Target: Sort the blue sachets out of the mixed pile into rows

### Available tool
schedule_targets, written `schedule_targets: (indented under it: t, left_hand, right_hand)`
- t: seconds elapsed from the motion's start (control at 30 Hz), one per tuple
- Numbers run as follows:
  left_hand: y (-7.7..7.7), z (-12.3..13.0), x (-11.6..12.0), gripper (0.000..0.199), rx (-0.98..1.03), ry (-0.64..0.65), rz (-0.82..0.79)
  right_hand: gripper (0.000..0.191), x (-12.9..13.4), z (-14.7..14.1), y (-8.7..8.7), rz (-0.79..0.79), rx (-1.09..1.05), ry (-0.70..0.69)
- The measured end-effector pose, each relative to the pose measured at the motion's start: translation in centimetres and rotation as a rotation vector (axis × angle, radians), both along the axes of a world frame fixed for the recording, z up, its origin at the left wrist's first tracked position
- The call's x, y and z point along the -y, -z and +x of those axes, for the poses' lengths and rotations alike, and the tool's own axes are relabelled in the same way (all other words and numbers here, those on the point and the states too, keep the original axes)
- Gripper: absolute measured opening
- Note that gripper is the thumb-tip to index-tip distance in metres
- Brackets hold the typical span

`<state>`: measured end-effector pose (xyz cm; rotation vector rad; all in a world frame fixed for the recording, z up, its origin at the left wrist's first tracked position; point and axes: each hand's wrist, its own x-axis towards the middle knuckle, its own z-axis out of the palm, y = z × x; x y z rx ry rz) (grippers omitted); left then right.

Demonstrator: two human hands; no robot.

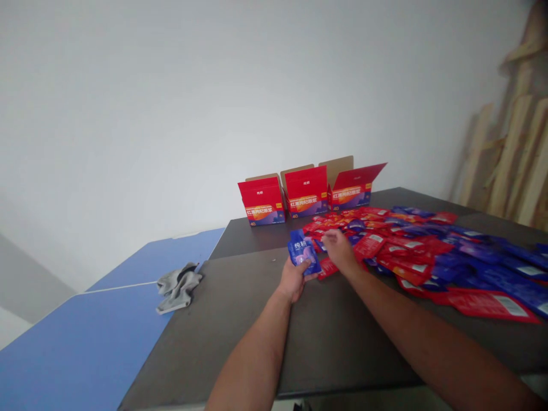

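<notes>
Blue sachet (303,254) in left hand (295,281), beside heaped red and blue sachets (411,251)

Bare forearms, both reaching forward and angled inward. Left forearm (252,365) comes up from bottom centre; left hand (294,281) sits low, fingers and thumb closed in a grip. Right forearm (428,337) extends from lower right, reaching farther out; right hand (338,249) sits just beside the left, fingers loosely bunched, tips turned toward it.

Scattered sachets (411,251) between right hand (340,250) and red cartons (306,191)
</notes>
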<state>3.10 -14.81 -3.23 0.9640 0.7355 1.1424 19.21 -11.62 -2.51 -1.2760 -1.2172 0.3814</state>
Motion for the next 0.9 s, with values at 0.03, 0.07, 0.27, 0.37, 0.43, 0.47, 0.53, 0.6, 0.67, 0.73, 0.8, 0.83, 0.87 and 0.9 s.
schedule_targets:
  t: [0.03,0.07,0.27,0.37,0.43,0.47,0.53,0.6,0.67,0.73,0.8,0.83,0.87,0.9]
  left_hand:
    - [0.0,0.0,0.0,0.052,0.001,-0.002,0.002]
    - [0.0,0.0,0.0,0.052,0.004,0.004,0.005]
    - [0.2,0.0,0.0,0.053,0.003,0.036,0.028]
    - [0.2,0.1,0.0,0.052,-0.001,0.036,0.027]
    - [0.2,0.1,0.0,0.051,-0.001,0.038,0.026]
    - [0.1,0.1,0.0,0.051,-0.002,0.039,0.026]
    - [0.1,0.2,0.0,0.052,-0.005,0.037,0.025]
    - [0.0,0.2,0.0,0.053,-0.008,0.033,0.018]
    - [-0.1,0.2,0.0,0.053,-0.006,0.029,0.013]
    - [-0.1,0.3,0.0,0.053,-0.004,0.027,0.011]
    - [-0.1,0.3,-0.1,0.052,-0.005,0.028,0.010]
    - [-0.2,0.3,-0.1,0.052,-0.005,0.028,0.009]
    - [-0.2,0.3,-0.1,0.052,-0.003,0.026,0.009]
    - [-0.2,0.3,-0.1,0.052,-0.001,0.024,0.009]
  right_hand:
    - [0.029,-1.0,1.8,-0.4,-0.017,0.097,0.124]
    - [0.029,-2.0,3.8,-0.7,-0.041,0.237,0.223]
    - [0.057,-6.1,12.8,-1.3,-0.383,0.849,0.285]
    - [0.062,-6.9,14.3,-1.2,-0.511,0.907,0.195]
    - [0.056,-7.0,14.6,-1.2,-0.530,0.942,0.159]
    - [0.053,-6.9,14.6,-1.3,-0.540,0.967,0.142]
    - [0.048,-6.6,14.5,-1.5,-0.556,1.015,0.112]
    - [0.042,-6.1,14.4,-1.8,-0.552,1.044,0.102]
    - [0.034,-5.3,14.5,-2.5,-0.532,1.024,0.124]
    - [0.024,-4.3,14.7,-3.4,-0.514,0.912,0.178]
    - [0.010,-3.3,15.2,-4.5,-0.472,0.619,0.249]
    - [0.008,-2.8,15.4,-5.1,-0.441,0.452,0.282]
    - [0.013,-2.4,15.7,-5.5,-0.405,0.300,0.303]
    - [0.018,-1.9,15.8,-5.9,-0.362,0.170,0.310]
